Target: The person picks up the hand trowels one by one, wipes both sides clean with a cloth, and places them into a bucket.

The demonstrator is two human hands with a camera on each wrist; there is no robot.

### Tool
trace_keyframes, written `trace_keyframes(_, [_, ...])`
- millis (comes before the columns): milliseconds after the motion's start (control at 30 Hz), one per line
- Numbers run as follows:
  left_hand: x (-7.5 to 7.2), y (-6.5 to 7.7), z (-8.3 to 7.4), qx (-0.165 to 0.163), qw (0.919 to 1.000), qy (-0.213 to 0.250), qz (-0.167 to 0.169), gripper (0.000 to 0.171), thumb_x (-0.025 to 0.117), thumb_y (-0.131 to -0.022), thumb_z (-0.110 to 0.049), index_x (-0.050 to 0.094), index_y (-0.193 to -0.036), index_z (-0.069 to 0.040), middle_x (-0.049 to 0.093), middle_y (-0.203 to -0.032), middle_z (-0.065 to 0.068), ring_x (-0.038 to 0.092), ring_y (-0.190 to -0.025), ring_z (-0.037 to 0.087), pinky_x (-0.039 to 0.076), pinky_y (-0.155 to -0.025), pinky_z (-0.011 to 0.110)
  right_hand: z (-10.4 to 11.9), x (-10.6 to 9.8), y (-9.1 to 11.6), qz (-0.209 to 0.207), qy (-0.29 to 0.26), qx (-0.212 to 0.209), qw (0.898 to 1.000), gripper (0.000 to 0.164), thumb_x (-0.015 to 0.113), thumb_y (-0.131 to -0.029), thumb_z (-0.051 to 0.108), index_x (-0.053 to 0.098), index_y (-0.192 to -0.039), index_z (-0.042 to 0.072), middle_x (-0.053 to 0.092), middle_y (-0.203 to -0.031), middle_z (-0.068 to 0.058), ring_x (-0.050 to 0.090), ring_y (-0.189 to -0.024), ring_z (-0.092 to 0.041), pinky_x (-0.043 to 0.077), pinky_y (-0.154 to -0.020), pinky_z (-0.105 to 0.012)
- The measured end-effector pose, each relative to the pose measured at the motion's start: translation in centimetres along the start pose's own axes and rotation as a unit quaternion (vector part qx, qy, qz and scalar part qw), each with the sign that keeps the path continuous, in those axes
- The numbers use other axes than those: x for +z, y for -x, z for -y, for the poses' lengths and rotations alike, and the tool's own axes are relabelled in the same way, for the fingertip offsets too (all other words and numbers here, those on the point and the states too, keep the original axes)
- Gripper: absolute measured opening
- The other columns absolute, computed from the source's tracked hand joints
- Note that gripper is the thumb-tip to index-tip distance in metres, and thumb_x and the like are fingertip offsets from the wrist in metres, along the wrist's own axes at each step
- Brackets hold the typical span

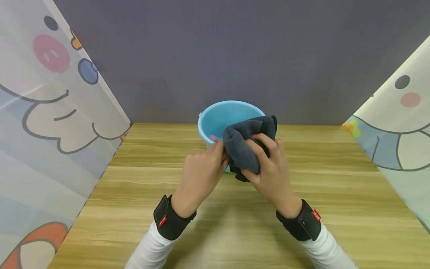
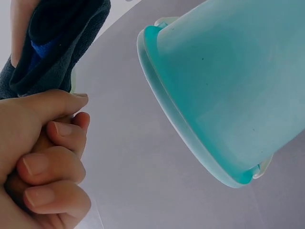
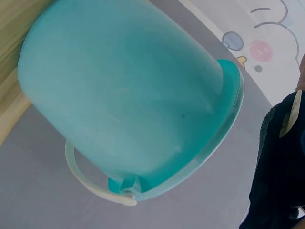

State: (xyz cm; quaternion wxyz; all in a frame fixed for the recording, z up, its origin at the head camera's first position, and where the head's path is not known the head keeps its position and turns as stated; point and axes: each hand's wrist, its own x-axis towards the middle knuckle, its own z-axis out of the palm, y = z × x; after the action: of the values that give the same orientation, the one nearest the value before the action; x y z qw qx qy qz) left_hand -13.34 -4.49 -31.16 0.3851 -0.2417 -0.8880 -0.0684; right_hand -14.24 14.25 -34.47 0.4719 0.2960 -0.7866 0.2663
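A dark blue-grey towel (image 1: 242,149) with black edging is bunched between my two hands, over the near right rim of a light blue bucket (image 1: 231,104). My right hand (image 1: 272,175) grips it, fingers spread over the folds. Curled at the towel's left edge, my left hand (image 1: 205,164) seems to pinch it between thumb and forefinger. The left wrist view shows the towel (image 2: 62,57) above that thumb, with a bright blue patch in its folds. A small pale flat piece (image 3: 291,114) lies against the towel in the right wrist view; its kind is unclear.
The bucket stands on the wood-grain table (image 1: 141,198), close to the grey back wall (image 1: 201,48). Its pale handle (image 3: 86,181) hangs down at one side. Something purple (image 1: 214,138) shows at the bucket's near rim. Cartoon-printed sheets (image 1: 43,112) flank the table.
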Motion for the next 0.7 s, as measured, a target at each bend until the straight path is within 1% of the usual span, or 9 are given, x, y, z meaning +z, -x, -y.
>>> trace_keyframes(67, [0.0, -0.1, 0.0, 0.004, 0.9999, 0.000, -0.010, 0.029, 0.082, -0.086, -0.026, 0.061, -0.091, -0.007, 0.050, -0.061, -0.004, 0.041, -0.041, 0.008, 0.029, -0.038, 0.024, -0.2, -0.1, -0.1, -0.004, 0.000, 0.007, 1.000, 0.042, 0.058, -0.101, 0.041, 0.063, -0.123, 0.005, 0.051, -0.128, -0.023, 0.048, -0.098, -0.041, 0.036, -0.079, -0.050])
trace_keyframes(133, [0.0, -0.2, 0.1, 0.008, 0.9997, 0.000, -0.021, 0.028, 0.079, -0.090, -0.027, 0.057, -0.083, -0.011, 0.045, -0.058, -0.005, 0.036, -0.041, 0.006, 0.026, -0.038, 0.023, -0.5, -0.3, -0.2, -0.006, -0.002, 0.018, 1.000, 0.041, 0.061, -0.098, 0.038, 0.062, -0.124, 0.005, 0.050, -0.129, -0.023, 0.048, -0.099, -0.042, 0.035, -0.079, -0.051])
trace_keyframes(267, [0.0, -0.3, 0.2, 0.016, 0.9992, -0.001, -0.036, 0.028, 0.073, -0.094, -0.022, 0.052, -0.077, -0.012, 0.037, -0.057, -0.006, 0.025, -0.043, 0.004, 0.018, -0.041, 0.021, -0.9, -0.8, -0.4, -0.010, -0.005, 0.048, 0.999, 0.041, 0.064, -0.091, 0.029, 0.061, -0.125, 0.006, 0.049, -0.130, -0.021, 0.046, -0.099, -0.043, 0.035, -0.081, -0.053])
trace_keyframes(367, [0.0, -0.4, 0.3, 0.019, 0.9989, -0.005, -0.042, 0.026, 0.073, -0.093, -0.021, 0.054, -0.078, -0.011, 0.037, -0.056, -0.006, 0.024, -0.044, 0.004, 0.017, -0.041, 0.021, -1.1, -1.1, -0.5, -0.014, -0.005, 0.069, 0.997, 0.042, 0.064, -0.087, 0.023, 0.061, -0.126, 0.007, 0.048, -0.131, -0.020, 0.044, -0.100, -0.043, 0.038, -0.084, -0.054])
trace_keyframes(433, [0.0, -0.4, 0.4, 0.021, 0.9987, -0.010, -0.046, 0.023, 0.073, -0.092, -0.021, 0.057, -0.081, -0.009, 0.039, -0.056, -0.006, 0.025, -0.043, 0.004, 0.018, -0.040, 0.021, -1.2, -1.3, -0.6, -0.015, -0.007, 0.086, 0.996, 0.043, 0.064, -0.085, 0.020, 0.060, -0.127, 0.008, 0.047, -0.132, -0.021, 0.046, -0.106, -0.044, 0.040, -0.088, -0.055])
trace_keyframes(567, [-0.1, -0.4, 0.4, 0.023, 0.9985, -0.019, -0.046, 0.019, 0.070, -0.094, -0.020, 0.062, -0.085, -0.005, 0.042, -0.054, -0.005, 0.028, -0.041, 0.004, 0.021, -0.039, 0.021, -1.5, -1.5, -0.6, -0.019, -0.002, 0.119, 0.993, 0.044, 0.063, -0.086, 0.018, 0.058, -0.129, 0.008, 0.044, -0.134, -0.024, 0.048, -0.116, -0.046, 0.042, -0.094, -0.057])
trace_keyframes(700, [-0.1, -0.3, 0.5, 0.020, 0.9986, -0.024, -0.042, 0.017, 0.069, -0.094, -0.018, 0.065, -0.088, -0.003, 0.044, -0.054, -0.005, 0.029, -0.041, 0.003, 0.022, -0.038, 0.021, -1.7, -1.7, -0.7, -0.024, 0.003, 0.148, 0.989, 0.044, 0.062, -0.088, 0.019, 0.057, -0.130, 0.007, 0.041, -0.136, -0.025, 0.047, -0.119, -0.048, 0.041, -0.097, -0.059])
